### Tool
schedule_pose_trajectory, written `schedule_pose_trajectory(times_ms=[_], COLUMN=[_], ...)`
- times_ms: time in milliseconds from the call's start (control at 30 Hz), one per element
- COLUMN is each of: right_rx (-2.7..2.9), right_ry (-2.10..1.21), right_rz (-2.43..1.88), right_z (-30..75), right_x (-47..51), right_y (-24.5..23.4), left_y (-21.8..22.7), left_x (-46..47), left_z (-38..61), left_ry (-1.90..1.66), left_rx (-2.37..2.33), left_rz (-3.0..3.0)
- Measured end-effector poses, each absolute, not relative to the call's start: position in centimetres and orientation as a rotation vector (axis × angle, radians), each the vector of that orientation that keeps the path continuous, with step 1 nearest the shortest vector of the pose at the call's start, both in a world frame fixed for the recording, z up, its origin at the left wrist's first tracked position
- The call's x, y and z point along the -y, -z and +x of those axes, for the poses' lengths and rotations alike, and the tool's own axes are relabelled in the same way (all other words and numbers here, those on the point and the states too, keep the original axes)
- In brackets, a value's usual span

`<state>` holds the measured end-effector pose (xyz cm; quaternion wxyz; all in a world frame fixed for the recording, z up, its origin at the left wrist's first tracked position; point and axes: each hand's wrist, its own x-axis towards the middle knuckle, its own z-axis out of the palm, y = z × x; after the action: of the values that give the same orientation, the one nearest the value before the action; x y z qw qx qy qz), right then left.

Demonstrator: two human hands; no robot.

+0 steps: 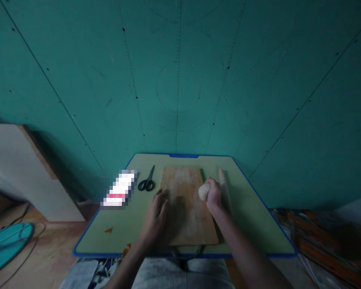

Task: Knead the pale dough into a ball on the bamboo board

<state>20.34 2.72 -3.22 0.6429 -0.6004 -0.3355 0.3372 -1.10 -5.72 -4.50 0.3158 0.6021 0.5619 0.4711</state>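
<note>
A wooden cutting board (186, 220) lies lengthwise on the pale green tabletop. My right hand (214, 194) is closed around a pale, rounded lump of dough (203, 192), held over the board's right side. At the board's left edge rests my left hand (158, 212), its fingers loosely bent and apart, with nothing in it. Just beyond the right hand lies a long pale stick-like tool (223, 181), partly hidden by that hand and forearm; I cannot tell its exact kind. Black-handled scissors (147, 184) lie left of the board, blades pointing away.
A blurred-out bright rectangular object (120, 188) lies on the table's (90, 241) left side. Small orange scraps (108, 230) are near the front left. A green wall (180, 80) stands right behind the blue-edged table. A white panel (33, 172) leans at left.
</note>
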Motion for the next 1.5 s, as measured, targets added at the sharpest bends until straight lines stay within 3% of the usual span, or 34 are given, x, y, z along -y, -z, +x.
schedule_pose_trajectory(times_ms=[433,600,900,1067,1300,1500], right_rx=[0.695,0.776,1.159,1.293,1.649,1.79], right_ry=[-0.833,-0.891,-1.157,-0.819,-0.262,-0.38], right_rz=[-1.366,-1.435,-1.118,-1.189,-1.337,-1.383], right_z=[19.6,19.5,16.7,16.9,15.0,15.1], right_x=[0.8,1.0,-2.1,-2.8,-3.0,-2.2], right_y=[2.5,1.8,-1.4,-2.5,-1.7,-1.3], left_y=[4.2,1.5,-1.9,-2.2,-1.5,-1.1], left_x=[7.3,7.1,0.4,-2.3,-2.7,-2.2], left_z=[-2.2,-1.0,4.0,3.3,5.1,4.8], left_ry=[-1.141,-1.197,-1.204,-1.381,-1.498,-1.441], left_rx=[-1.431,-1.443,-1.017,-1.104,-1.261,-1.323], left_rz=[1.705,1.671,1.455,1.189,1.38,1.318])
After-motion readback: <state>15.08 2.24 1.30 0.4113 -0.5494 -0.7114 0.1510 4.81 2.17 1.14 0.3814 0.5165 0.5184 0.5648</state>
